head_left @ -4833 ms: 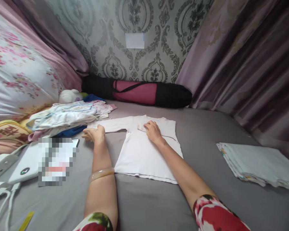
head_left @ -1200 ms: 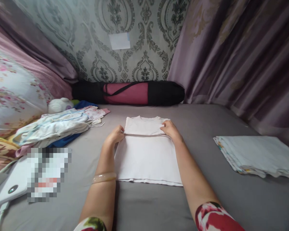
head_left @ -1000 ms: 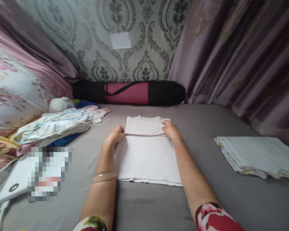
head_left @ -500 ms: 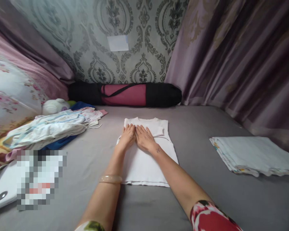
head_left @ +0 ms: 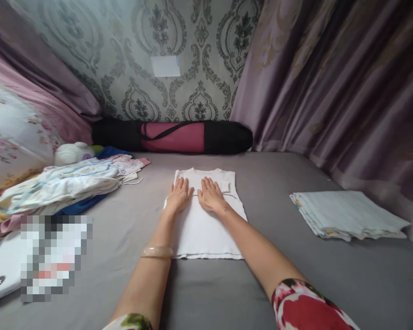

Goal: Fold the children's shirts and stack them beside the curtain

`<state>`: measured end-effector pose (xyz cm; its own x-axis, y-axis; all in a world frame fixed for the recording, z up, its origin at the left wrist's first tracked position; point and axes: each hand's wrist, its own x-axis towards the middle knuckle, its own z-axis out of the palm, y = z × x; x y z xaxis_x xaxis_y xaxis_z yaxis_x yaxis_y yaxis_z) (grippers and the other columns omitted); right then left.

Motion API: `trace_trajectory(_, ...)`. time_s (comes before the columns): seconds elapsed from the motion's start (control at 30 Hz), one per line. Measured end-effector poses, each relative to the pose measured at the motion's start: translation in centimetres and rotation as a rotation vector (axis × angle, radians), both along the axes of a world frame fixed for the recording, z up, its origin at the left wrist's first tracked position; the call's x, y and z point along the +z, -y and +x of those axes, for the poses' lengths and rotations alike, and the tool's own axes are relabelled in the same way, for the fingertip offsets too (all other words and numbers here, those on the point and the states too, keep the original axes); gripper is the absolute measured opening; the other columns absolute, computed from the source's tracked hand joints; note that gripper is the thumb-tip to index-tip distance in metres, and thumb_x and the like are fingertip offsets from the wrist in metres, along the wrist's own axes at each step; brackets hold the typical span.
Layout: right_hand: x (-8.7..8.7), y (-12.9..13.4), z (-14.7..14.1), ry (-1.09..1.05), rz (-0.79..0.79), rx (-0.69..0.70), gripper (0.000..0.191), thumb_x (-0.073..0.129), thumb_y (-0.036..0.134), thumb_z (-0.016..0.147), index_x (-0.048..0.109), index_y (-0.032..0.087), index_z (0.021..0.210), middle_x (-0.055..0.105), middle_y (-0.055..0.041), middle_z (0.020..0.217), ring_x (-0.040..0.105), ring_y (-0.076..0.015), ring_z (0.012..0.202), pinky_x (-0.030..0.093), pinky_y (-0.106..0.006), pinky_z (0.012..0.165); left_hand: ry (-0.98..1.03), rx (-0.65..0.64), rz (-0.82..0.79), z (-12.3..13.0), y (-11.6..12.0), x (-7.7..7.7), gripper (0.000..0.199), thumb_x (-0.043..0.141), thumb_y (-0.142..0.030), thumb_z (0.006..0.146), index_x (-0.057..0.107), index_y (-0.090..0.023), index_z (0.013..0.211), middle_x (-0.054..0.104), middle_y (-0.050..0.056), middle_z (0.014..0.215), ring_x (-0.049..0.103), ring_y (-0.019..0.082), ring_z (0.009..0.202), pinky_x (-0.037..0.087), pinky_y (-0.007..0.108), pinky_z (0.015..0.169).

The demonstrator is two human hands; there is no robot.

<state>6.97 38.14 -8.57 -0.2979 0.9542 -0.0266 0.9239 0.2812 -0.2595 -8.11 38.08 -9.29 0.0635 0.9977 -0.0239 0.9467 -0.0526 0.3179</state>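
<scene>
A small white shirt [head_left: 206,233] lies flat on the grey bed sheet [head_left: 206,293], its neckline pointing away from me and its sleeves folded inward across the upper part. My left hand [head_left: 179,196] rests palm down on the shirt's upper left, fingers stretched out. Beside it, my right hand [head_left: 210,195] lies flat on the upper right, fingers also extended. A narrow gap of white cloth shows between the two hands. Neither hand grips anything. A pale bangle [head_left: 156,252] circles my left forearm.
A folded pale cloth [head_left: 347,214] lies at the right. Rumpled baby clothes [head_left: 65,183] are heaped at the left, near a white plush toy [head_left: 74,153]. A black and pink long bag [head_left: 172,136] lies along the wall. A white device [head_left: 7,266], partly blurred out, sits front left.
My hands have moved apart across the shirt, from nearly touching to a small gap. The shirt stays flat. The whole view has shifted slightly.
</scene>
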Motion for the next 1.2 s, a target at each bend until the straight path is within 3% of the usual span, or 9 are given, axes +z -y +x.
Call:
trace_trajectory(0.13,0.3,-0.3,3.1,0.086,0.005,-0.094,0.065,0.025,0.037,0.098,0.023,-0.002,0.151,0.018,-0.0173,0.159,0.013,-0.0257,0.147,0.006,-0.041,0.119,0.0,-0.003,-0.016,-0.1,0.1,0.2,0.06,0.027,-0.042,0.099,0.027,-0.011,0.15,0.018,0.017,0.159,0.011,0.026,0.149,0.009,0.047,0.119)
trace_trajectory(0.27,0.2,-0.2,5.5,0.071,0.044,-0.086,0.062,0.023,0.034,0.099,0.026,0.0,0.151,0.021,-0.0146,0.159,0.015,-0.0227,0.147,0.007,-0.036,0.119,0.014,-0.007,-0.035,-0.2,0.1,0.4,0.06,0.026,-0.042,0.1,0.025,-0.012,0.151,0.016,0.016,0.16,0.009,0.026,0.149,0.008,0.048,0.119)
trace_trajectory(0.43,-0.2,0.1,5.8,0.017,0.079,-0.102,0.059,0.023,0.03,0.098,0.029,0.003,0.15,0.024,-0.0107,0.159,0.016,-0.0196,0.147,0.007,-0.033,0.119,0.04,-0.03,-0.041,-0.4,0.0,0.3,0.058,0.028,-0.04,0.099,0.028,-0.01,0.149,0.017,0.019,0.16,0.009,0.028,0.149,0.008,0.05,0.119)
trace_trajectory(0.53,-0.2,0.3,5.6,0.002,0.091,-0.099,0.058,0.024,0.03,0.098,0.03,0.004,0.15,0.025,-0.0108,0.159,0.017,-0.0192,0.147,0.008,-0.033,0.119,0.064,-0.056,0.0,-0.8,0.1,0.3,0.05,0.036,-0.037,0.097,0.038,-0.014,0.142,0.019,0.019,0.159,0.011,0.028,0.149,0.014,0.051,0.117)
trace_trajectory(0.73,1.6,0.0,5.6,0.123,0.066,-0.073,0.054,0.03,0.027,0.097,0.039,0.003,0.145,0.034,-0.0167,0.154,0.029,-0.0248,0.142,0.02,-0.039,0.115,0.138,-0.046,0.012,-2.3,0.5,0.9,0.037,0.047,-0.03,0.093,0.051,-0.022,0.129,0.034,0.014,0.153,0.026,0.028,0.143,0.021,0.054,0.113)
trace_trajectory(0.87,3.6,-1.1,3.2,0.214,0.083,-0.062,0.041,0.042,0.014,0.088,0.059,0.004,0.124,0.055,-0.023,0.133,0.044,-0.03,0.129,0.021,-0.046,0.112,0.209,0.034,0.031,-3.6,0.3,1.1,0.035,0.053,-0.029,0.089,0.057,-0.022,0.123,0.043,0.013,0.146,0.043,0.027,0.131,0.033,0.043,0.107)
trace_trajectory(0.97,4.5,-1.6,-0.5,0.171,0.191,0.058,0.04,0.039,0.008,0.088,0.062,0.01,0.12,0.058,-0.0179,0.127,0.046,-0.0261,0.124,0.024,-0.041,0.11,0.252,0.084,0.072,-4.7,0.0,0.7,0.035,0.053,-0.03,0.088,0.059,-0.02,0.122,0.056,0.013,0.129,0.054,0.024,0.115,0.039,0.037,0.099)
trace_trajectory(1.1,4.2,-2.2,-5.8,0.071,0.174,0.231,0.037,0.037,0.014,0.093,0.06,0.018,0.122,0.06,-0.0106,0.122,0.05,-0.0226,0.115,0.038,-0.034,0.097,0.315,0.161,0.049,-5.6,-0.1,0.3,0.035,0.054,-0.028,0.086,0.058,-0.017,0.119,0.066,0.009,0.102,0.061,0.02,0.096,0.045,0.028,0.084)
trace_trajectory(1.2,3.2,-3.0,-8.3,0.075,0.124,0.212,0.035,0.04,0.016,0.093,0.057,0.019,0.124,0.058,-0.0106,0.124,0.051,-0.023,0.114,0.04,-0.033,0.093,0.364,0.244,-0.03,-5.6,0.0,0.4,0.025,0.057,-0.027,0.083,0.059,-0.017,0.106,0.069,0.007,0.096,0.063,0.018,0.084,0.045,0.023,0.069)
